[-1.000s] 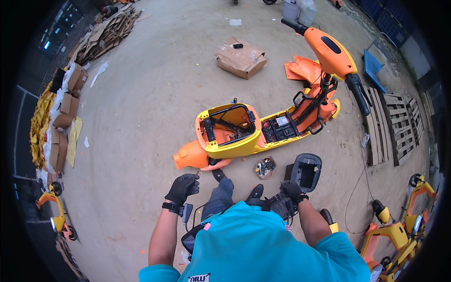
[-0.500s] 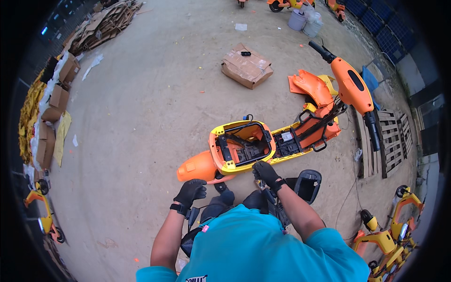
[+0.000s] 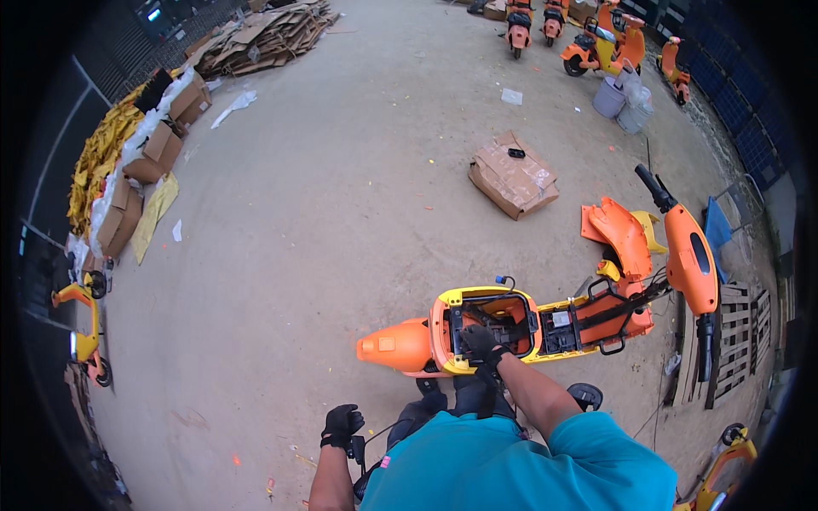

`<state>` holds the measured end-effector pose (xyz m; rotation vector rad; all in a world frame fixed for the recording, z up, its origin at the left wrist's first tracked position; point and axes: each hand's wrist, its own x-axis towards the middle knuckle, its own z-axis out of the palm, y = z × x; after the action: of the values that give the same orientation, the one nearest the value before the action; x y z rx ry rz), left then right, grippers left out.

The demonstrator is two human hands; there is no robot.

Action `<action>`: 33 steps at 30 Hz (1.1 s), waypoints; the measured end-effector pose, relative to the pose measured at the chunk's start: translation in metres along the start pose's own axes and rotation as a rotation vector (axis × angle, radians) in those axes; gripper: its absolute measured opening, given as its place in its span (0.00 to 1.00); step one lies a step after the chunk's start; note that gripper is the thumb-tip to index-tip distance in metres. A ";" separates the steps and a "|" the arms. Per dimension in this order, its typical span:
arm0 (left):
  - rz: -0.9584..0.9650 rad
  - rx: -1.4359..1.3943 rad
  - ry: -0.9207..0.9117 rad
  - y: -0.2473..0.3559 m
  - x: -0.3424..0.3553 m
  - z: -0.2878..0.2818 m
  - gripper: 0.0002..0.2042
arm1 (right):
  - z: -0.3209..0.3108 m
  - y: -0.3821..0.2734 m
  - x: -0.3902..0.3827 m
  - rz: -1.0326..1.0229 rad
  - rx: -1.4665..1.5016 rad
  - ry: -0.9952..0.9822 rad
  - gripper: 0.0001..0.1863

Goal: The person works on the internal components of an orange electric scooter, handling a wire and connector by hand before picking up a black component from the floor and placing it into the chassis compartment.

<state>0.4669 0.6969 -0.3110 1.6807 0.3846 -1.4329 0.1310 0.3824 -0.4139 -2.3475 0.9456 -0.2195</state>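
Observation:
An orange and yellow scooter stands in front of me, its body open under the seat and along the footboard. My right hand, in a black glove, reaches over the near rim of the open seat compartment. Its fingers blend into the dark inside, so whether they touch or hold anything is hidden. Lower left, away from the scooter, is my left hand, also black-gloved. Its fingers are curled closed and nothing shows in them. The scooter's handlebar rises at the right.
Beyond the scooter lies a cardboard box with a small black object on top. A loose orange panel leans near the front. Wooden pallets lie at right, a dark seat by my right arm. Cardboard scraps and parked scooters stand farther off.
My right hand has moved from the scooter's near side to over the open compartment. My left hand has dropped down, away from the orange tail. The view has shifted, showing more of the far ground.

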 end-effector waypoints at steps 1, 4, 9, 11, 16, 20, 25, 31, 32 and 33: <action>-0.013 -0.035 0.015 -0.001 0.003 0.002 0.08 | 0.030 0.021 0.008 0.061 0.071 0.029 0.11; 0.056 0.077 0.051 0.016 -0.020 0.031 0.09 | 0.009 0.004 0.019 -0.112 -0.191 -0.081 0.09; 0.159 0.250 -0.080 0.053 -0.051 0.103 0.09 | -0.025 -0.013 0.037 0.380 0.822 -0.238 0.07; 0.149 0.317 -0.153 0.066 -0.065 0.137 0.09 | -0.042 -0.031 0.047 0.691 1.207 -0.295 0.07; 0.209 0.487 -0.279 0.073 -0.051 0.223 0.08 | 0.059 0.056 0.043 -0.298 0.171 -0.105 0.08; 0.352 0.583 -0.322 0.046 -0.014 0.239 0.07 | 0.020 0.030 0.040 -0.538 -0.301 -0.223 0.06; 0.275 0.617 -0.319 0.056 -0.014 0.232 0.09 | 0.000 0.048 0.027 -0.206 0.061 -0.145 0.09; 0.264 0.341 0.063 0.111 -0.059 0.109 0.08 | -0.043 0.043 0.056 0.386 0.303 -0.178 0.15; 0.320 0.397 0.178 0.107 -0.054 0.062 0.06 | -0.054 0.035 0.060 0.370 0.353 -0.130 0.16; 0.358 0.462 0.287 0.097 -0.047 0.015 0.05 | -0.063 0.026 0.061 0.371 0.404 -0.090 0.17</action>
<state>0.5126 0.6434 -0.2282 2.2055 -0.1084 -1.0649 0.1381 0.2967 -0.3820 -1.7677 1.1507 -0.1383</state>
